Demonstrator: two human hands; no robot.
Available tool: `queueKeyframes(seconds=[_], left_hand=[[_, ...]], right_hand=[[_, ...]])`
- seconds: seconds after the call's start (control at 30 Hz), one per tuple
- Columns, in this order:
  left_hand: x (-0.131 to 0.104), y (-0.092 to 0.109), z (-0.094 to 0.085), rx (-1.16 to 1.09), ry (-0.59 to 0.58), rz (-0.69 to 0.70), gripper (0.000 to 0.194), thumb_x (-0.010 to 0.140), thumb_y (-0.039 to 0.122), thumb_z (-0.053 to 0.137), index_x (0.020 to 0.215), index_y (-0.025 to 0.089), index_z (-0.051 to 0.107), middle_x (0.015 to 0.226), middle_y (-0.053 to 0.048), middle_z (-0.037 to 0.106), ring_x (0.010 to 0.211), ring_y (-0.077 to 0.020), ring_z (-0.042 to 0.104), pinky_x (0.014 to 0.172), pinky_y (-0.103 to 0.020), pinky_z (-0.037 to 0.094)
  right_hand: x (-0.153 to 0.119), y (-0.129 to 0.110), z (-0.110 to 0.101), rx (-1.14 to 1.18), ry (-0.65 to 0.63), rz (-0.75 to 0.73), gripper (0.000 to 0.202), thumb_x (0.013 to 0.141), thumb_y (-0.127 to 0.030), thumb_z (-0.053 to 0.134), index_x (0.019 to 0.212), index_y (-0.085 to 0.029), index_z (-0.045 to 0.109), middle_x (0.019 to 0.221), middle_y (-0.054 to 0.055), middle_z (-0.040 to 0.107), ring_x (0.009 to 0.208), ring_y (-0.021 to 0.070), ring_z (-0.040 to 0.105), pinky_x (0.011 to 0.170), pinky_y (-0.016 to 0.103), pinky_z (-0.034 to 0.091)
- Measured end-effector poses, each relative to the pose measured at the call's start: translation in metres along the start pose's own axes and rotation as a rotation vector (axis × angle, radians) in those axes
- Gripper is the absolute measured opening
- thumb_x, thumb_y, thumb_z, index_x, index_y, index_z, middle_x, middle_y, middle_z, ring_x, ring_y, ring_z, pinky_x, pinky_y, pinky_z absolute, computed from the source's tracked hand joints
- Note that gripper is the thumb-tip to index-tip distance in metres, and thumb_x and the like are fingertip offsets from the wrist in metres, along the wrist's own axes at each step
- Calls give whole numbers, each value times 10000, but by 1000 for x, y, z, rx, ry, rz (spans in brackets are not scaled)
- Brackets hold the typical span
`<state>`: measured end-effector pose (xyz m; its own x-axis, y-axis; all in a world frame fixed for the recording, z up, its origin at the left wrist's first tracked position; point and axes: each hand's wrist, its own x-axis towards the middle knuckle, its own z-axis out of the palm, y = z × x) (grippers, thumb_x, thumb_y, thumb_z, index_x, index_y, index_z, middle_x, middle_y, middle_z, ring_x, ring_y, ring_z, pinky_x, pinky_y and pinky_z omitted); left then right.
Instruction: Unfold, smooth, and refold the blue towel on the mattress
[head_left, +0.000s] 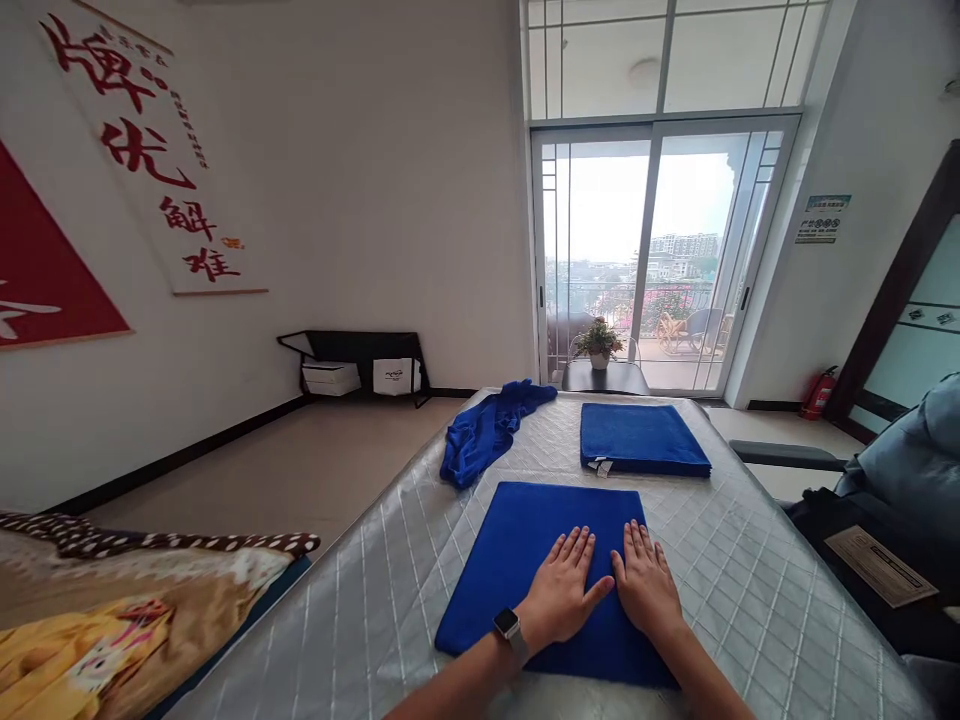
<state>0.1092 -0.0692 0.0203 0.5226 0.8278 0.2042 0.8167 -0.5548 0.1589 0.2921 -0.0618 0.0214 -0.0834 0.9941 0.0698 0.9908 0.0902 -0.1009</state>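
Observation:
A blue cloth point(491, 570), folded into a flat rectangle, lies on the silver quilted table cover point(375, 590) right in front of me. My left hand point(564, 590), with a watch on its wrist, rests flat on it, fingers spread. My right hand point(646, 580) lies flat near the cloth's right edge, fingers extended. Both hands hold nothing. Farther back on the right is a neat stack of folded blue cloth point(641, 437) with a white tag at its front edge. A crumpled blue cloth point(487, 430) lies at the far left of the cover.
Left of the table is a surface with a patterned blanket point(217, 570) and a yellow cloth point(90, 655). A dark chair with a cardboard piece point(879, 565) stands at the right. Beyond the table's far edge are a potted plant point(599, 345) and sliding glass doors.

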Motion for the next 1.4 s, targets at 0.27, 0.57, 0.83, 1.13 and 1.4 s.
queueKeyframes(seconds=[0.27, 0.57, 0.83, 1.13, 1.4], left_hand=[[-32, -94, -20, 73, 7, -323, 820, 986, 658, 169, 1543, 69, 293, 1612, -178, 268, 1500, -294, 228, 1217, -487, 241], [-48, -139, -2, 117, 97, -417, 841, 974, 676, 180, 1541, 66, 303, 1608, -185, 286, 1496, -303, 243, 1198, -482, 285], [-46, -131, -9, 102, 122, -453, 879, 959, 699, 171, 1521, 44, 343, 1591, -215, 312, 1486, -335, 266, 1185, -497, 285], [-47, -129, -12, 76, 146, -454, 884, 956, 704, 170, 1503, 43, 382, 1577, -223, 333, 1473, -327, 300, 1184, -488, 293], [-47, -129, -15, 48, 124, -469, 914, 947, 721, 185, 1512, 22, 350, 1585, -223, 304, 1476, -316, 292, 1202, -471, 274]], right_hand=[[0, -2, 0, 16, -4, 19, 660, 996, -399, 200, 1554, -49, 233, 1640, 108, 164, 1521, 225, 105, 1226, 429, 81], [1, -1, 1, -28, -15, 29, 677, 990, -421, 178, 1560, -57, 214, 1640, 95, 167, 1518, 222, 129, 1227, 431, 100], [-4, -5, 1, -65, 7, 47, 685, 984, -433, 195, 1559, -64, 231, 1634, 114, 185, 1516, 256, 137, 1220, 467, 102], [34, 2, -14, -80, -43, 26, 658, 991, -406, 194, 1559, -80, 251, 1628, 98, 225, 1513, 229, 157, 1217, 431, 119], [81, 16, -9, 46, -51, 12, 674, 993, -430, 197, 1562, -70, 236, 1639, 91, 197, 1514, 201, 143, 1221, 369, 123]])
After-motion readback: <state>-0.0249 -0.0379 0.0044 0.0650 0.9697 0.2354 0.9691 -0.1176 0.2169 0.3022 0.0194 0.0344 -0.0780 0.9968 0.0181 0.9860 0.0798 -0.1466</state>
